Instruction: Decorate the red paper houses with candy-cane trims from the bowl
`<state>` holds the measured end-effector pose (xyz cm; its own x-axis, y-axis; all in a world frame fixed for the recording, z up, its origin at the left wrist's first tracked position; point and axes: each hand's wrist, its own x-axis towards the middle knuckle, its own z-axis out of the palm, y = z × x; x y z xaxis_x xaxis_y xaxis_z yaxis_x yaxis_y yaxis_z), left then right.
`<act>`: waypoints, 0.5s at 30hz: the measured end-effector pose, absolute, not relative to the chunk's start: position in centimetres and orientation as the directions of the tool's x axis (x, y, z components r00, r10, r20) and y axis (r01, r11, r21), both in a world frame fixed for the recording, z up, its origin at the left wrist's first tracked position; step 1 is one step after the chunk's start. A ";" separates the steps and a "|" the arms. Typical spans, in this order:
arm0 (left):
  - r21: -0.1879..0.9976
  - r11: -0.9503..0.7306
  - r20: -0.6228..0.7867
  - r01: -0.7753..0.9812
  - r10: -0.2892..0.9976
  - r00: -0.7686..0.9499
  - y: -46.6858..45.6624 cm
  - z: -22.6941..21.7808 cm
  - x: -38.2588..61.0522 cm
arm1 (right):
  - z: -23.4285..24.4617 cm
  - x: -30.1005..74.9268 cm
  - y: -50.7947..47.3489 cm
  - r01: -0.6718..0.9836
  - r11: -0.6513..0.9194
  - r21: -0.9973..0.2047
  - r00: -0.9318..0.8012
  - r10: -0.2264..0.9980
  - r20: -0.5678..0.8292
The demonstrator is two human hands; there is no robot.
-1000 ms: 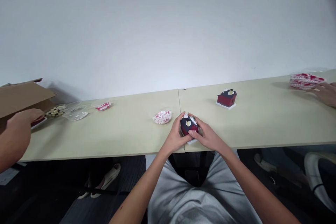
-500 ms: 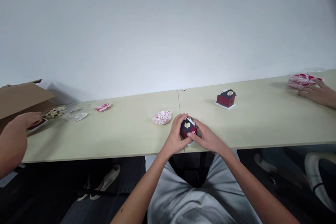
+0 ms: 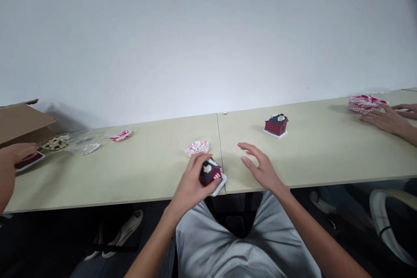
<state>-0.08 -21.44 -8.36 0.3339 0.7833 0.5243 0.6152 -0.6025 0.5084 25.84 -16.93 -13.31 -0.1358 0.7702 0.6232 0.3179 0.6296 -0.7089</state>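
My left hand (image 3: 192, 180) is wrapped round a small toy house (image 3: 210, 173) near the table's front edge. The house has dark red walls, a dark roof with white and yellow decoration, and a white base; it looks tilted, and my fingers cover part of it. Just behind it sits a clear bowl of red-and-white striped pieces (image 3: 197, 147). To the right, my right hand (image 3: 260, 169) hovers over the table with fingers apart and nothing in them. Beyond that hand stands a second toy house (image 3: 276, 126), upright on its white base.
At left, a co-worker's hand (image 3: 19, 153) holds a dark red piece beside a cardboard box (image 3: 24, 121). Clear containers with yellowish (image 3: 57, 142), white (image 3: 90, 149) and red-and-white pieces (image 3: 120, 135) stand nearby. At right, another person's hands (image 3: 389, 119) touch a red-and-white pile (image 3: 366, 103).
My right hand has let go of the house and moved right, its fingers spreading. My left hand has carried the house to the left and tilted it. The view has shifted slightly.
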 end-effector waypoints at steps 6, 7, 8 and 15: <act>0.421 -0.408 0.594 0.810 0.799 0.093 -21.5 -8.0 -10.4 | -13.8 34.0 -12.5 0.600 0.441 -0.667 0.232 0.702 0.673; 0.411 -0.367 0.597 0.834 0.800 0.058 -21.0 -8.0 -12.1 | -13.7 35.7 -11.5 0.640 0.384 -0.665 0.286 0.684 0.671; 0.400 -0.331 0.598 0.855 0.801 0.030 -20.5 -8.1 -13.9 | -13.7 37.3 -10.5 0.673 0.318 -0.668 0.329 0.680 0.655; 0.355 -0.107 0.487 0.929 0.869 -0.086 -15.8 -6.2 -24.7 | -13.2 44.1 -4.8 0.770 0.109 -0.628 0.309 0.798 0.517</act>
<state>-24.74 -15.77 -6.16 -0.0855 0.8691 0.4872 0.9288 -0.1074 0.3546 44.11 -4.80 -13.17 0.3090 0.7980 0.5174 0.7703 0.1092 -0.6283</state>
